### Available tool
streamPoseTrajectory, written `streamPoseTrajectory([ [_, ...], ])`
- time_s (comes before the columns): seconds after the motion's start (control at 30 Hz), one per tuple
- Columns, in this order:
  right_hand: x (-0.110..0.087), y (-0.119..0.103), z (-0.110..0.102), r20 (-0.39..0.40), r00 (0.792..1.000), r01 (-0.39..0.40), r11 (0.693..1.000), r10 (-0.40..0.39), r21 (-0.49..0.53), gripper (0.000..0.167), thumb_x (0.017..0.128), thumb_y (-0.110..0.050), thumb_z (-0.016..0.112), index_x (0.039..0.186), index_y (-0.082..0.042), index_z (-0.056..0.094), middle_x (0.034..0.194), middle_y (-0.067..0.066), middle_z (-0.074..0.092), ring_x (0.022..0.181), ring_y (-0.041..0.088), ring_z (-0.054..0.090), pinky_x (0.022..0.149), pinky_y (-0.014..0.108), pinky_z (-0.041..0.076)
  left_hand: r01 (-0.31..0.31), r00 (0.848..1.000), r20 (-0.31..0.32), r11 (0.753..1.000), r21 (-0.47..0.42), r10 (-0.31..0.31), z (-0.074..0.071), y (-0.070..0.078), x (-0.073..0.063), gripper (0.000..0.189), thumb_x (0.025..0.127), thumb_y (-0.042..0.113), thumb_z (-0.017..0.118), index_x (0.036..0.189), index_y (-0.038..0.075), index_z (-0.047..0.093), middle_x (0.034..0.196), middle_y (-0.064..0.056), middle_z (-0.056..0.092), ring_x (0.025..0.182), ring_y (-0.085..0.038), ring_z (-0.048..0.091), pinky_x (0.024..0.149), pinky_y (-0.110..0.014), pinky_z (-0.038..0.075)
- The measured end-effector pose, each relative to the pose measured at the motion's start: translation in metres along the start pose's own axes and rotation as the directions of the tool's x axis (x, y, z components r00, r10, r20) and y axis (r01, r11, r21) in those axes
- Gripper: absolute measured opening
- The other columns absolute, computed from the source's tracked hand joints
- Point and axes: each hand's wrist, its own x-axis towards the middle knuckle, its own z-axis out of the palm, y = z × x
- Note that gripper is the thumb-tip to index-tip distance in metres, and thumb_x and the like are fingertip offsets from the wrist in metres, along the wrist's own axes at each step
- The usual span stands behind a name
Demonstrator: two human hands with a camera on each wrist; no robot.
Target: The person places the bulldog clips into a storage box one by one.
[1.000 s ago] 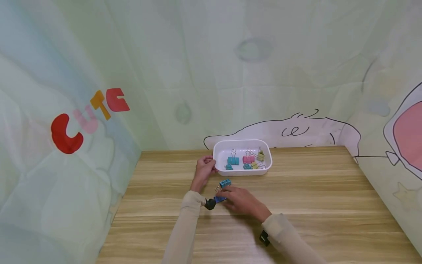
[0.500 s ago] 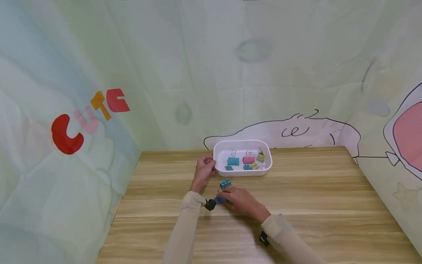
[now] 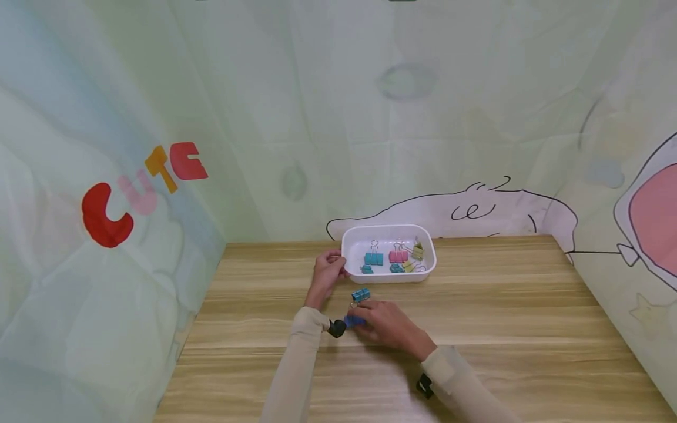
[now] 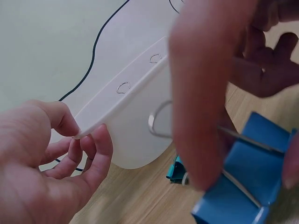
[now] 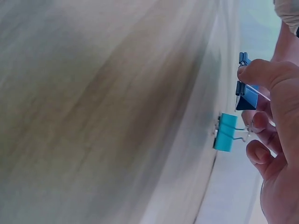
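My left hand (image 3: 327,276) pinches the left rim of a white plastic tray (image 3: 388,279), thumb and fingertips on its edge in the left wrist view. My right hand (image 3: 388,323) holds a blue binder clip (image 4: 252,168) just in front of the tray, beside the left wrist. In the right wrist view the thumb presses on the clip's (image 5: 249,98) spine edge, and its wire handles show between the fingers. A teal binder clip (image 3: 361,295) lies on the table between the tray and the right hand, its handles close to the right fingertips.
Inside the tray are a larger teal clip (image 3: 374,258), a pink clip (image 3: 398,257), yellow clips (image 3: 418,251) and small teal clips (image 3: 367,269). The tray stands at the back of the wood-grain table (image 3: 508,317), against a printed curtain (image 3: 296,117).
The right fingers have taken hold of the blue binder clip and tilted it slightly. My left hand and the tray stay where they were.
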Motion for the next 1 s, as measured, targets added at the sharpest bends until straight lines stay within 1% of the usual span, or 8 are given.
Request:
streamPoseTrajectory([
  [0.13, 0.002, -0.001, -0.008, -0.014, 1.000, 0.013, 1.000, -0.013, -0.015, 0.032, 0.090, -0.023, 0.082, 0.120, -0.016, 0.074, 0.114, 0.002, 0.074, 0.094, 0.015, 0.071, 0.081, 0.028, 0.060, -0.004, 1.000, 0.007, 1.000, 0.005, 0.004, 0.000, 0.001, -0.001, 0.035, 0.096, 0.001, 0.060, 0.130, -0.010, 0.058, 0.105, -0.015, 0.061, 0.078, -0.020, 0.060, 0.068, -0.029, 0.062],
  [0.4, 0.007, 0.002, -0.028, -0.031, 0.999, 0.031, 0.999, -0.032, -0.031, 0.038, 0.087, -0.022, 0.086, 0.121, -0.015, 0.073, 0.114, 0.001, 0.074, 0.091, 0.014, 0.071, 0.083, 0.025, 0.060, -0.001, 1.000, 0.010, 1.000, -0.007, 0.001, -0.002, 0.000, 0.000, 0.036, 0.095, 0.001, 0.060, 0.129, -0.010, 0.058, 0.103, -0.014, 0.061, 0.075, -0.018, 0.060, 0.067, -0.028, 0.061],
  [0.5, 0.010, 0.004, -0.038, -0.038, 0.999, 0.032, 0.999, -0.033, -0.029, 0.038, 0.086, -0.019, 0.086, 0.121, -0.015, 0.072, 0.113, 0.001, 0.073, 0.092, 0.014, 0.071, 0.084, 0.027, 0.060, -0.002, 1.000, 0.012, 1.000, -0.005, 0.002, -0.002, 0.000, 0.001, 0.036, 0.095, 0.000, 0.060, 0.130, -0.010, 0.058, 0.105, -0.016, 0.062, 0.076, -0.019, 0.061, 0.068, -0.029, 0.062],
  [0.63, 0.014, 0.010, -0.050, -0.038, 0.999, 0.010, 0.999, -0.011, -0.031, 0.039, 0.086, -0.019, 0.086, 0.122, -0.013, 0.073, 0.116, 0.002, 0.073, 0.100, 0.017, 0.070, 0.089, 0.031, 0.060, -0.009, 1.000, 0.017, 1.000, -0.001, 0.009, -0.002, -0.001, 0.001, 0.036, 0.095, 0.000, 0.060, 0.130, -0.011, 0.058, 0.112, -0.024, 0.062, 0.077, -0.021, 0.062, 0.069, -0.030, 0.062],
  [0.7, 0.016, 0.013, -0.055, -0.045, 0.999, -0.007, 0.999, 0.005, -0.038, 0.039, 0.086, -0.019, 0.086, 0.122, -0.013, 0.073, 0.117, 0.004, 0.073, 0.101, 0.018, 0.070, 0.090, 0.033, 0.060, -0.013, 1.000, 0.019, 1.000, 0.000, 0.013, -0.002, -0.001, 0.001, 0.036, 0.095, 0.000, 0.060, 0.130, -0.011, 0.058, 0.113, -0.025, 0.062, 0.078, -0.022, 0.062, 0.069, -0.031, 0.063],
  [0.77, 0.017, 0.017, -0.061, -0.056, 0.998, -0.019, 0.998, 0.016, -0.058, 0.038, 0.086, -0.020, 0.086, 0.122, -0.013, 0.074, 0.116, 0.005, 0.074, 0.099, 0.019, 0.070, 0.088, 0.034, 0.061, -0.016, 1.000, 0.020, 1.000, 0.001, 0.016, -0.002, 0.000, 0.000, 0.036, 0.095, 0.000, 0.060, 0.130, -0.011, 0.058, 0.110, -0.023, 0.062, 0.078, -0.022, 0.063, 0.070, -0.032, 0.063],
  [0.93, 0.021, 0.027, -0.075, -0.103, 0.994, -0.035, 0.991, 0.021, -0.127, 0.036, 0.085, -0.023, 0.087, 0.117, -0.013, 0.076, 0.110, 0.006, 0.075, 0.090, 0.020, 0.072, 0.074, 0.034, 0.063, -0.020, 1.000, 0.021, 1.000, -0.003, 0.020, -0.002, 0.001, -0.001, 0.038, 0.094, -0.001, 0.060, 0.130, -0.013, 0.057, 0.101, -0.014, 0.061, 0.075, -0.020, 0.061, 0.072, -0.035, 0.064],
  [1.0, 0.023, 0.031, -0.080, -0.123, 0.992, -0.045, 0.988, 0.026, -0.151, 0.034, 0.085, -0.024, 0.086, 0.116, -0.014, 0.076, 0.110, 0.006, 0.076, 0.091, 0.022, 0.073, 0.074, 0.036, 0.063, -0.019, 1.000, 0.021, 1.000, 0.000, 0.019, -0.002, 0.001, 0.000, 0.039, 0.094, -0.001, 0.060, 0.131, -0.013, 0.057, 0.101, -0.013, 0.061, 0.074, -0.019, 0.061, 0.072, -0.035, 0.064],
])
